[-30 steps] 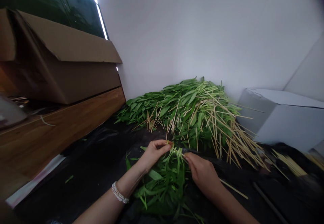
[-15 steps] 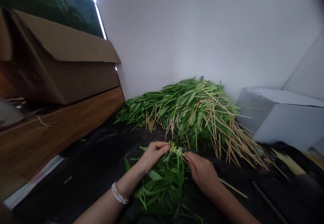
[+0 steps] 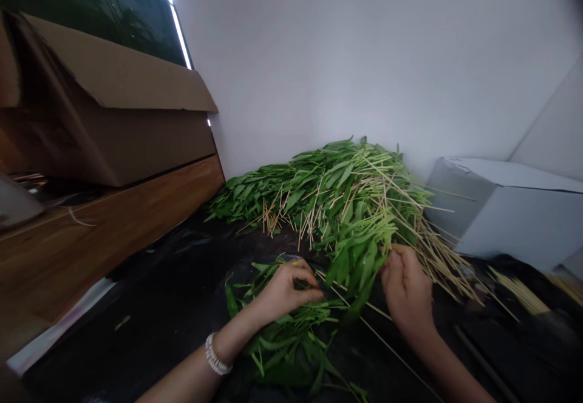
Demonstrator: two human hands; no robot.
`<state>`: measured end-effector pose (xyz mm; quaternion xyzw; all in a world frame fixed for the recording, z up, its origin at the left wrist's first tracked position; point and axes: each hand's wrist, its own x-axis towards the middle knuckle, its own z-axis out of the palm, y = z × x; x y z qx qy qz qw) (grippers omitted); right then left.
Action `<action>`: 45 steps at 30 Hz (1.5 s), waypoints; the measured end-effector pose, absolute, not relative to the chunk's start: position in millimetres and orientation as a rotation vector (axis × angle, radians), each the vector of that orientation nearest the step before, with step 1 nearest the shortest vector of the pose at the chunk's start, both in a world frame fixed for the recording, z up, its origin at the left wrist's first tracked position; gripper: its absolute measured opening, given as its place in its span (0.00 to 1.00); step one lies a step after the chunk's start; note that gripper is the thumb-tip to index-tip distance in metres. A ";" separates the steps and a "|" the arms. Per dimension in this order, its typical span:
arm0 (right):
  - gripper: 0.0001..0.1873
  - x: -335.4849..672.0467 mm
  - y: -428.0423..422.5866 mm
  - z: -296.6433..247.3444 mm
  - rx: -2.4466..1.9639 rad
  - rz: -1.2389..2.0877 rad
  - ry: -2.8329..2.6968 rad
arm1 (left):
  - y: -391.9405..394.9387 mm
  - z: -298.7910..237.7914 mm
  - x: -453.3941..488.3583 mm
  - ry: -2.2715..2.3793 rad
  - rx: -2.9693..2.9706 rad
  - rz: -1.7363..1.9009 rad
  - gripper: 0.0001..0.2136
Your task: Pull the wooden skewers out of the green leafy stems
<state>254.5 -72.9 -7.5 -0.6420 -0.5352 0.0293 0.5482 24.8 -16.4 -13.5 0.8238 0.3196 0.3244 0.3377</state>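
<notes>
My left hand (image 3: 291, 291), with a white beaded bracelet at the wrist, hovers over a small heap of loose leafy greens (image 3: 291, 354). Its fingers are curved, thumb apart, and nothing shows between them. Farther right, my right hand (image 3: 407, 287) pinches a skewer of leafy greens (image 3: 359, 257) at its right end; the stick itself is mostly hidden by leaves and fingers. These leaves hang down at the front of a large pile of skewered greens (image 3: 305, 178). A thin bare wooden stick (image 3: 387, 345) slants between my hands toward the bottom.
Black plastic sheeting (image 3: 173, 294) covers the surface. An open cardboard box (image 3: 150, 142) stands on a wooden ledge (image 3: 173, 196) at left. To the right are a white box (image 3: 523, 215) and a bundle of pale sticks (image 3: 519, 287). A white wall (image 3: 341, 57) rises behind.
My right hand has moved right and forward to the pile with the skewered greens. My left hand has let go of them and come down slightly over the loose leaves.
</notes>
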 end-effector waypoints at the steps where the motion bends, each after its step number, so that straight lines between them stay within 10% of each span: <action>1: 0.15 254.1 -72.6 -8.1 -1.516 0.086 -1.265 | -18.5 -13.8 24.9 0.834 2.230 0.796 0.09; 45: 0.15 221.9 -73.5 -23.0 -1.425 0.384 -2.017 | 3.2 -10.1 14.6 0.871 1.155 1.199 0.13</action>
